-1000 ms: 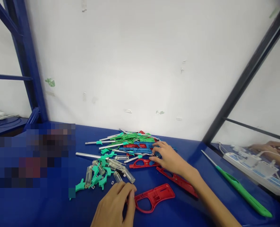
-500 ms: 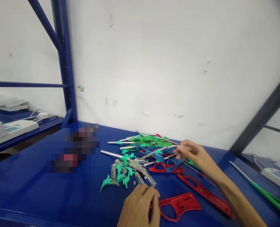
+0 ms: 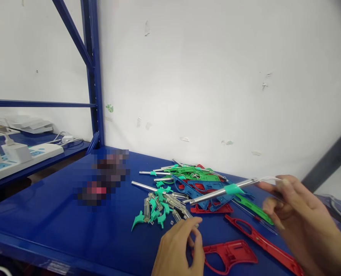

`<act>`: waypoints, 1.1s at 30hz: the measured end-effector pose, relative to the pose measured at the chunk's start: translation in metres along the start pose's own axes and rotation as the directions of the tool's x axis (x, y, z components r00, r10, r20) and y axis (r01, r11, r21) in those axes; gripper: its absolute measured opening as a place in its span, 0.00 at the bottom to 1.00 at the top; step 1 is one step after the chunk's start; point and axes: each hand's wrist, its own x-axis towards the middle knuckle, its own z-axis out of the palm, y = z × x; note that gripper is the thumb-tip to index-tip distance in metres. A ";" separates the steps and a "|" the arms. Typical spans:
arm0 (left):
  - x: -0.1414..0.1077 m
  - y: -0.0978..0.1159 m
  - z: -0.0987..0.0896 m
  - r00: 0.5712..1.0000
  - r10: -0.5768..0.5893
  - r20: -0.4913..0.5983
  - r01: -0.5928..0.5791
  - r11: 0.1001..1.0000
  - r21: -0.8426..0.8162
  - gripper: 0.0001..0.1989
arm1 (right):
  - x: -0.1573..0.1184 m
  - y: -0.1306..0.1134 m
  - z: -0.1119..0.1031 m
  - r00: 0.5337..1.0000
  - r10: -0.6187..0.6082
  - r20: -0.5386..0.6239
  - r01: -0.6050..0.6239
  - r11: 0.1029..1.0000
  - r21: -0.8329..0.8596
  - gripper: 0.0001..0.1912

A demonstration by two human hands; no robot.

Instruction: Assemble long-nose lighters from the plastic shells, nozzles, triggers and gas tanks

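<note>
Beyond the nearest red shell [image 3: 241,253], a metal rod [image 3: 207,197] points left from the pinching right hand [image 3: 308,218]; left hand [image 3: 176,249] beside shell, grip unclear.

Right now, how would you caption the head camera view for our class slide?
Right hand holds a metal rod over a blue table; left hand beside a red handle.

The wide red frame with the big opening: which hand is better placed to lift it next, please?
Left, I think. The left hand is at one end of the red frame, while the right hand is raised and occupied with metal rods.
</note>
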 end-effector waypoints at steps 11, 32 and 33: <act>0.010 0.017 -0.023 0.898 -0.194 -0.396 0.084 0.957 -0.279 0.15 | -0.018 -0.007 0.015 0.985 0.065 0.162 -0.075 0.995 0.059 0.20; 0.020 0.004 -0.096 0.945 -0.323 0.051 0.322 0.896 -0.305 0.21 | -0.006 -0.005 -0.004 0.922 0.155 0.355 0.044 0.869 -0.493 0.23; 0.019 0.003 -0.098 0.941 -0.332 0.068 0.338 0.901 -0.273 0.21 | -0.008 -0.002 -0.001 0.936 0.150 0.319 0.034 0.863 -0.504 0.24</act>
